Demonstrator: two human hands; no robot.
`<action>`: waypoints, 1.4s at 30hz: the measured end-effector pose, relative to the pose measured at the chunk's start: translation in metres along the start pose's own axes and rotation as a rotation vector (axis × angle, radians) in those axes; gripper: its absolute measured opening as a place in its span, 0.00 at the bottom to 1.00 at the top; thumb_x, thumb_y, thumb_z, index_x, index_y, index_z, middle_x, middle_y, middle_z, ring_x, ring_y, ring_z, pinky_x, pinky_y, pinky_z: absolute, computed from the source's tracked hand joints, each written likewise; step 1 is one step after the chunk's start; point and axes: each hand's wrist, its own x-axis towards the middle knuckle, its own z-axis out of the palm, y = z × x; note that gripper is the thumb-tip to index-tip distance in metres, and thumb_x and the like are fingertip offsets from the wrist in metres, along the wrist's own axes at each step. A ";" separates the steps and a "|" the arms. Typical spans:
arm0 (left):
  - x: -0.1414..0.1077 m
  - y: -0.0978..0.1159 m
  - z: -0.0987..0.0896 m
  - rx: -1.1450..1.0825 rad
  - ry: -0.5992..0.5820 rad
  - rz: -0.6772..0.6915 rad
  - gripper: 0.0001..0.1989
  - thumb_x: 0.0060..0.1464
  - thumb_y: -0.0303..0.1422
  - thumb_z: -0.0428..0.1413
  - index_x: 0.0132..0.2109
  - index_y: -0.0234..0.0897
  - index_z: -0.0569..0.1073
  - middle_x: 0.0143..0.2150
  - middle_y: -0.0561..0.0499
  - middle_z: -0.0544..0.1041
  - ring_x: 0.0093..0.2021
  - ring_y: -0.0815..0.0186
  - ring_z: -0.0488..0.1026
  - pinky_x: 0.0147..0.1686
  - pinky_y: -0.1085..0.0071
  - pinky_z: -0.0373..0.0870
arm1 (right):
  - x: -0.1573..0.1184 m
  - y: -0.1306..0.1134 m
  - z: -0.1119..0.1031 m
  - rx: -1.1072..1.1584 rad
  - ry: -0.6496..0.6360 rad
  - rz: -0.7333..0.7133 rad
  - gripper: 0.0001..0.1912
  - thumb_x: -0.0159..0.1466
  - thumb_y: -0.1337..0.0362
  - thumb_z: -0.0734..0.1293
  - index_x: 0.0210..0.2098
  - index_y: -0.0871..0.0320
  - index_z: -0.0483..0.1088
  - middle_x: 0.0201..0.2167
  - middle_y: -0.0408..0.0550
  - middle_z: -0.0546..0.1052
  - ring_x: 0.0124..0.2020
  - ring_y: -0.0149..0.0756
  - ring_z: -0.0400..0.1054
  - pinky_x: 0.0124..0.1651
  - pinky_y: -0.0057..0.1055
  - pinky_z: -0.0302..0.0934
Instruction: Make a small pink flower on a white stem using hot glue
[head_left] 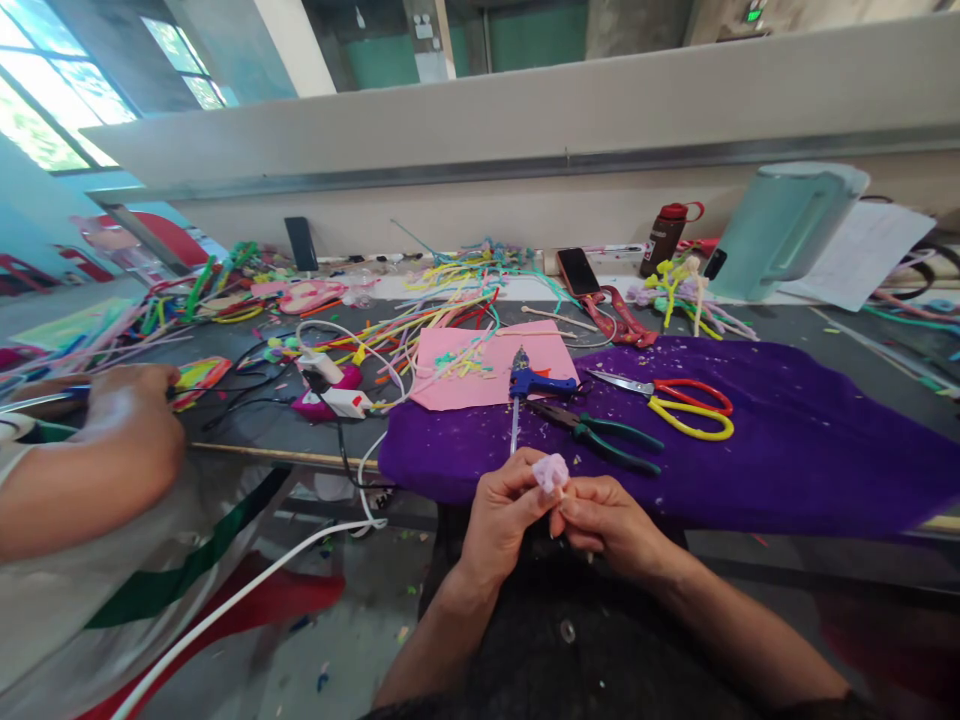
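Observation:
Between my hands, in front of the table edge, is a small pale pink fuzzy piece (551, 473), perhaps bent pipe cleaner. My left hand (504, 515) pinches it from the left. The fingers of my right hand (611, 520) close on its lower end; the exact grip is partly hidden. Just beyond lie a blue glue gun (544, 383) with a clear glue stick, green-handled pliers (611, 440), and scissors (690, 398) with red and yellow handles, all on a purple cloth (795, 450).
A pink sheet (442, 375) with small scraps lies under the glue gun. Behind it spread many coloured pipe cleaners (450, 290). Power plugs (337, 395) and a white cable (247, 590) run at left, beside a co-worker's arm (112, 460). A jug (787, 235) stands at back right.

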 end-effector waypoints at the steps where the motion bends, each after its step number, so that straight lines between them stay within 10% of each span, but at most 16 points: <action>1: 0.000 0.000 0.001 0.002 0.006 -0.014 0.06 0.49 0.33 0.58 0.29 0.35 0.78 0.33 0.48 0.70 0.36 0.65 0.66 0.36 0.71 0.61 | 0.000 0.001 0.000 0.000 -0.013 0.008 0.16 0.59 0.57 0.65 0.26 0.65 0.72 0.13 0.36 0.55 0.14 0.20 0.44 0.17 0.23 0.35; 17: -0.004 -0.012 0.002 -0.073 0.120 0.055 0.05 0.45 0.32 0.61 0.25 0.36 0.77 0.32 0.50 0.68 0.30 0.68 0.67 0.29 0.72 0.63 | 0.003 0.005 0.001 0.004 -0.050 0.030 0.16 0.60 0.57 0.65 0.27 0.65 0.72 0.13 0.36 0.57 0.14 0.20 0.45 0.17 0.23 0.35; 25: -0.001 -0.011 0.003 -0.030 0.140 0.072 0.04 0.47 0.31 0.60 0.30 0.36 0.77 0.33 0.50 0.68 0.35 0.66 0.66 0.34 0.71 0.63 | 0.001 0.004 0.006 -0.065 0.161 -0.045 0.14 0.60 0.56 0.65 0.28 0.61 0.65 0.14 0.35 0.61 0.13 0.20 0.47 0.15 0.20 0.39; 42: -0.005 -0.013 0.003 -0.100 0.132 0.152 0.08 0.42 0.31 0.63 0.25 0.36 0.70 0.31 0.52 0.64 0.32 0.69 0.61 0.30 0.73 0.59 | -0.003 0.007 0.007 -0.098 0.020 0.005 0.14 0.61 0.56 0.64 0.28 0.61 0.65 0.15 0.36 0.61 0.14 0.20 0.48 0.16 0.20 0.40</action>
